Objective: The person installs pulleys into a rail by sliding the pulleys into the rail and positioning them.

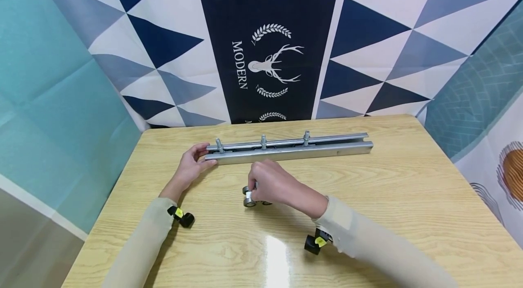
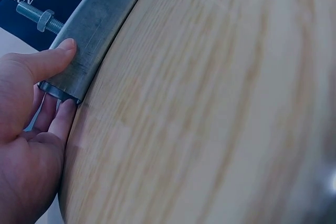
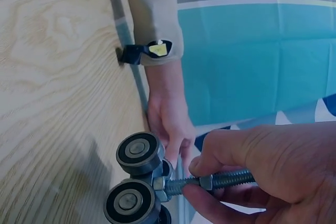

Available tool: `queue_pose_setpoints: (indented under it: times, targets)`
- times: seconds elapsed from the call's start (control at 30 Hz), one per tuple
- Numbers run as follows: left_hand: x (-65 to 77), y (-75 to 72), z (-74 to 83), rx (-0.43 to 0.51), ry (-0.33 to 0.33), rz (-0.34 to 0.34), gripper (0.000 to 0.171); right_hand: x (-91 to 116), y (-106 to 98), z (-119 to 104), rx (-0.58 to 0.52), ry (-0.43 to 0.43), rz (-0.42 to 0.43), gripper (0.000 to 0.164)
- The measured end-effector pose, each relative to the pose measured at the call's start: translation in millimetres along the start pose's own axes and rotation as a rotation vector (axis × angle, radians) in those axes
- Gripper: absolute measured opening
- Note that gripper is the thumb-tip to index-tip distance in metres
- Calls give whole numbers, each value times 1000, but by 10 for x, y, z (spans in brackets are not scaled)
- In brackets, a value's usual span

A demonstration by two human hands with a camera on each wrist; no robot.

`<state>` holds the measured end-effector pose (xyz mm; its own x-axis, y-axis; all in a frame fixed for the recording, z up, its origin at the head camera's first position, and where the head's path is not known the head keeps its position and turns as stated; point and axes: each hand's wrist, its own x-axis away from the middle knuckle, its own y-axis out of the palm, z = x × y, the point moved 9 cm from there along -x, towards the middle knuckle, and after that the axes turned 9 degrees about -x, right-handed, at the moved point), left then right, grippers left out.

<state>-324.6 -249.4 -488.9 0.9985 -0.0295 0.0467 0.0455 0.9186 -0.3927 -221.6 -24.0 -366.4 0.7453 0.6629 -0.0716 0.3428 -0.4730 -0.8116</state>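
Observation:
A long silver metal channel rail (image 1: 318, 151) lies across the back half of the table, its slot facing up. Three threaded bolts stand up out of that slot, including the left bolt (image 1: 219, 145) close to the end. My left hand (image 1: 189, 166) grips the rail's left end, thumb (image 2: 63, 51) on the front wall and fingers around the open end. In front of the rail, my right hand (image 1: 271, 182) pinches the threaded bolt (image 3: 231, 178) of a roller trolley (image 3: 137, 153) between thumb and fingers. The trolley has black-faced metal wheels and nuts on its bolt.
The wooden table (image 1: 400, 197) carries the rail and ends at a patterned curtain (image 1: 269, 65) behind it. Teal cloth (image 1: 49, 97) hangs along the left side. Each wrist wears a black strap camera, such as the right camera (image 1: 313, 243).

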Motion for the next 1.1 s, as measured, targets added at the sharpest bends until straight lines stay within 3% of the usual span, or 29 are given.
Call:
queue_pose_setpoints:
  times: [0.57, 1.1]
  targets:
    - [6, -6, -8, -9, -16, 8, 69, 170, -406, 279, 15, 85, 31, 17]
    - [10, 18, 12, -3, -21, -7, 70, 393, -810, 728, 76, 146, 34, 22]
